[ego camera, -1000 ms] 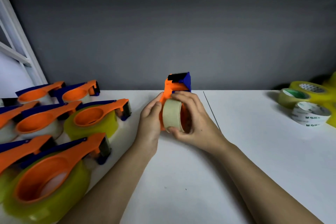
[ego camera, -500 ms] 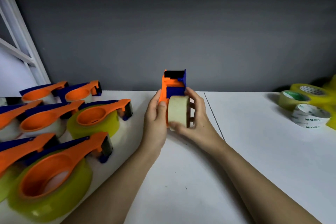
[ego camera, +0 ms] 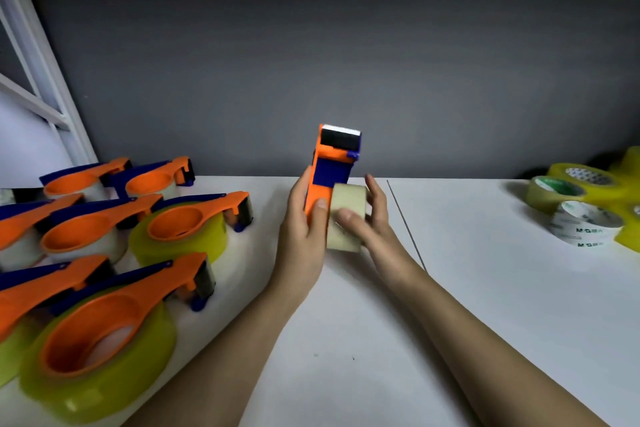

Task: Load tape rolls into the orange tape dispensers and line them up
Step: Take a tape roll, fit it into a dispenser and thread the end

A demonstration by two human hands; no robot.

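Dispenser (ego camera: 333, 170) now higher, left hand (ego camera: 302, 225) gripping it, right hand (ego camera: 372, 222) gripping one beige roll (ego camera: 347, 215); seven loaded dispensers (ego camera: 188, 222) leftward.

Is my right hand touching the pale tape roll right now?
Touching. The head view shows the right hand with its thumb pressed on the near face of the pale tape roll and its fingers wrapped round the far side.

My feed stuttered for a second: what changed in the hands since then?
The orange-and-blue plastic tape dispenser rose and tipped more upright in the left hand. The right hand turned the pale beige tape roll edge-on against it. Both kept their hold; the loaded dispensers and spare rolls stayed put.
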